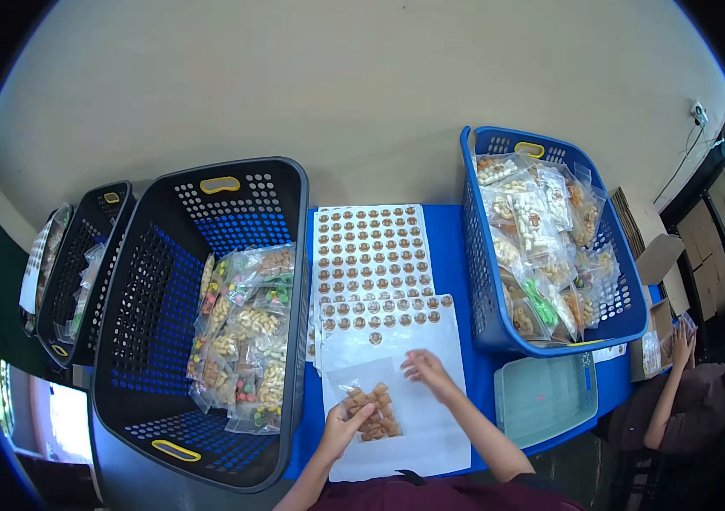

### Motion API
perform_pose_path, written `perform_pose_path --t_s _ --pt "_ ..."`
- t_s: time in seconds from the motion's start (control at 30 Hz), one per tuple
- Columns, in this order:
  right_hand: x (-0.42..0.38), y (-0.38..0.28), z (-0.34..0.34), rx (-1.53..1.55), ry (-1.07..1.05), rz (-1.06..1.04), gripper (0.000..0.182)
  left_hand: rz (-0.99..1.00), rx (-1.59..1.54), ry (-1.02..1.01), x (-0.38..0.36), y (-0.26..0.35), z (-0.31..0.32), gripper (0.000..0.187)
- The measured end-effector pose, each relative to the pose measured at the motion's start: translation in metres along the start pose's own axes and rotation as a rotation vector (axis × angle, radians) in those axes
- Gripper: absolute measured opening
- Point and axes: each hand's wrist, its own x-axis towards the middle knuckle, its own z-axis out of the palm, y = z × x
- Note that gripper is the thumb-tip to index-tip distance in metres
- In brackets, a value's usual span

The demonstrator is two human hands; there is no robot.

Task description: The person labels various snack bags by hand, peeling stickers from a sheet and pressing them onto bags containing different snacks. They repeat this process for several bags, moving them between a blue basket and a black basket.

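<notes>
My left hand (343,432) is closed on the lower left part of a clear plastic bag of brown square snacks (377,412), with the thumb across its front. The bag lies over a white sticker sheet (447,409). To the right of the bag's upper part is my right hand (427,371), its fingers apart and pointing left; no object shows in it. Round brown stickers line the top of this sheet, with a single one (375,338) below the rows. Behind it lies another sheet full of round stickers (371,247).
A black basket (294,366) of snack bags (247,336) stands left; a blue basket (481,281) holding more bags (537,230) stands right. A translucent green tray (547,396) sits on the blue tablecloth (481,387). Cardboard boxes (659,255) and another person's arm (673,387) appear far right.
</notes>
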Motion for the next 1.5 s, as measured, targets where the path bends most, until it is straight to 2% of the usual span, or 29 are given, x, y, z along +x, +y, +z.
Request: perform_pose_path --t_s 0.07,0.13,0.23,0.33,0.43,0.57,0.67,0.7,0.8,0.83,0.9,1.03,1.13,1.23,1.33,1.5 --pt "0.041 0.009 -0.024 -0.17 0.242 -0.164 0.035 0.029 -0.117 0.01 0.001 -0.003 -0.001 0.024" --pt "0.077 0.019 -0.048 -0.527 0.507 -0.43 0.034 0.056 -0.236 0.046 0.003 -0.007 -0.002 0.025" --pt "0.114 0.038 -0.076 -0.897 0.668 -0.597 0.038 -0.009 -0.255 0.015 0.003 -0.006 -0.006 0.024" --pt "0.109 0.029 -0.064 -1.134 0.697 -0.508 0.039 -0.069 -0.366 0.014 0.005 -0.014 -0.014 0.021" --pt "0.116 0.035 -0.061 -1.143 0.758 -0.51 0.036 -0.009 -0.261 0.089 0.002 -0.003 -0.006 0.017" --pt "0.133 0.042 -0.075 -1.032 0.81 -0.476 0.026 -0.022 -0.182 0.106 0.005 -0.005 -0.009 0.016" --pt "0.143 0.044 -0.094 -0.827 0.698 -0.444 0.017 -0.017 -0.238 0.1 0.003 0.002 -0.007 0.017" --pt "0.139 0.042 -0.097 -0.748 0.689 -0.487 0.008 -0.001 -0.271 0.1 0.0 0.01 0.0 0.017" --pt "0.134 0.032 -0.095 -0.737 0.668 -0.371 0.011 -0.002 -0.423 0.044 -0.004 0.008 -0.004 0.02" --pt "0.131 0.029 -0.093 -0.626 0.618 -0.319 0.011 -0.011 -0.484 0.015 -0.005 0.002 -0.01 0.021" --pt "0.121 0.02 -0.09 -0.406 0.516 -0.215 0.011 -0.056 -0.375 -0.043 -0.002 -0.013 -0.027 0.025" --pt "0.065 -0.014 -0.059 -0.081 0.35 0.023 0.012 -0.011 -0.228 -0.118 -0.01 0.0 -0.01 0.031" --pt "0.02 -0.021 -0.031 0.077 0.197 -0.05 0.011 -0.147 -0.367 -0.156 -0.017 0.002 -0.01 0.034" --pt "-0.037 -0.05 0.0 0.197 -0.037 -0.084 0.008 -0.287 -1.062 -0.35 -0.022 0.004 -0.012 0.035" --pt "-0.076 -0.065 0.019 0.2 -0.057 -0.125 0.007 -0.171 -0.69 -0.34 -0.032 -0.001 -0.015 0.044" --pt "-0.123 -0.065 0.04 0.267 0.006 -0.234 0.007 -0.095 -0.411 -0.213 -0.048 0.012 -0.004 0.035"
